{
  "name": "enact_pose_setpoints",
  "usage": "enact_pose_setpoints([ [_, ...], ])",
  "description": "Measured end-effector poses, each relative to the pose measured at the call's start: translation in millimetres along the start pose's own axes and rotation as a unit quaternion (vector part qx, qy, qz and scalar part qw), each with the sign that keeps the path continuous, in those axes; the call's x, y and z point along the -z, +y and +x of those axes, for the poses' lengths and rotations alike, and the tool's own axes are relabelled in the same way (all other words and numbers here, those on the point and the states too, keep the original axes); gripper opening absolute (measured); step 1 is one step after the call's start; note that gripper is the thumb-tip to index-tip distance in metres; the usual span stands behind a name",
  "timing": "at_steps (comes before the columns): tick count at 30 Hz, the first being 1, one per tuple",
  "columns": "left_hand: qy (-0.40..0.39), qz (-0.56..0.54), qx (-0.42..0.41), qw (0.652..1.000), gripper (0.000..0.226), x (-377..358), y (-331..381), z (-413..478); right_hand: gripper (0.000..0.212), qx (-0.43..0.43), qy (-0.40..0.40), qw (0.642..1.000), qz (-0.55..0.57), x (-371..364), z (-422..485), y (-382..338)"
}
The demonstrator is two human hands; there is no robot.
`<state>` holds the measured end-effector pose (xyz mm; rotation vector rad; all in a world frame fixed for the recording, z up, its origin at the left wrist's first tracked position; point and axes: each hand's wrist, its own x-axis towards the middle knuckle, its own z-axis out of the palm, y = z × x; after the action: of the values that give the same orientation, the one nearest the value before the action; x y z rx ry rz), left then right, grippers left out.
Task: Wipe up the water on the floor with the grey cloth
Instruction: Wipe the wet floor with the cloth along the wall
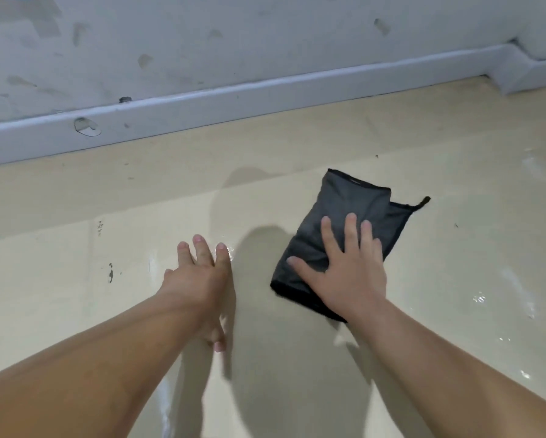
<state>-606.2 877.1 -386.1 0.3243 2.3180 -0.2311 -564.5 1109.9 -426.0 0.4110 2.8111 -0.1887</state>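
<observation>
Where the flat right hand presses it, the folded dark grey cloth is partly hidden on the glossy beige floor. Thin, glinting water is hard to outline. Fingers spread, the left hand holds nothing.

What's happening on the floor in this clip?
A person is wiping a wet floor by hand. The right hand lies flat, fingers spread, on a folded grey cloth and presses it to the floor. The left hand rests open on the bare floor beside it, not touching the cloth. Glossy patches of water show to the right of the cloth and near the left fingertips, so wiping isn't finished.
</observation>
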Motion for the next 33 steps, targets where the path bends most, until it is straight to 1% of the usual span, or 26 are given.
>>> enact_pose_setpoints([
  [2, 0.003, 0.005, -0.008, 1.0, 0.165, 1.3, -0.5, -2.2, 0.105, 0.058, -0.009, 0.998, 0.01, -17.2, -40.3, -12.1],
  [4, -0.002, 0.014, -0.007, 1.0, 0.165, 1.7, -2.4, -4.4, 0.103, 0.114, -0.013, 0.992, 0.042, -29.1, -74.0, -15.2],
  [6, -0.008, 0.025, 0.003, 1.0, 0.166, 1.7, -1.9, -7.8, 0.102, 0.135, -0.018, 0.989, 0.052, -31.2, -89.3, -0.2],
  [8, -0.007, 0.057, 0.012, 0.998, 0.168, 4.7, 2.0, -13.2, 0.103, 0.11, -0.043, 0.992, 0.04, -23.0, -89.4, 23.9],
  [10, 0.02, 0.098, 0.015, 0.995, 0.164, 10.2, 17.5, -20.1, 0.107, 0.042, -0.057, 0.997, 0.032, -11.5, -88.9, 58.1],
  [11, 0.038, 0.111, 0.003, 0.993, 0.159, 12.9, 26.4, -22.3, 0.109, 0.005, -0.057, 0.998, 0.037, -7.5, -86.9, 74.7],
  [12, 0.052, 0.115, -0.024, 0.992, 0.156, 15.8, 36.8, -23.4, 0.111, -0.03, -0.056, 0.997, 0.05, -4.4, -84.7, 90.9],
  [14, 0.067, 0.106, -0.105, 0.986, 0.151, 20.0, 63.7, -20.9, 0.115, -0.091, -0.06, 0.991, 0.078, 0.9, -81.5, 119.8],
  [15, 0.074, 0.096, -0.135, 0.983, 0.148, 21.8, 78.1, -17.7, 0.117, -0.115, -0.066, 0.988, 0.085, 3.4, -79.9, 130.6],
  [16, 0.079, 0.088, -0.146, 0.982, 0.147, 24.1, 92.1, -14.0, 0.12, -0.132, -0.072, 0.985, 0.089, 6.5, -77.6, 139.3],
  [20, 0.072, 0.092, -0.11, 0.987, 0.158, 28.8, 120.7, 1.0, 0.126, -0.161, -0.083, 0.977, 0.112, 18.1, -51.9, 145.4],
  [22, 0.07, 0.079, -0.113, 0.988, 0.162, 27.4, 122.6, 8.2, 0.129, -0.182, -0.077, 0.973, 0.121, 25.7, -29.8, 144.5],
  [26, 0.067, 0.058, -0.118, 0.989, 0.157, 23.8, 120.5, 7.5, 0.132, -0.201, -0.082, 0.968, 0.129, 40.7, 25.5, 133.8],
  [29, 0.063, 0.042, -0.114, 0.991, 0.153, 25.1, 122.5, 10.3, 0.132, -0.2, -0.103, 0.965, 0.135, 50.4, 68.6, 115.6],
  [33, 0.041, 0.036, -0.107, 0.993, 0.151, 24.0, 120.3, 14.4, 0.129, -0.165, -0.122, 0.972, 0.118, 53.7, 90.7, 92.3],
])
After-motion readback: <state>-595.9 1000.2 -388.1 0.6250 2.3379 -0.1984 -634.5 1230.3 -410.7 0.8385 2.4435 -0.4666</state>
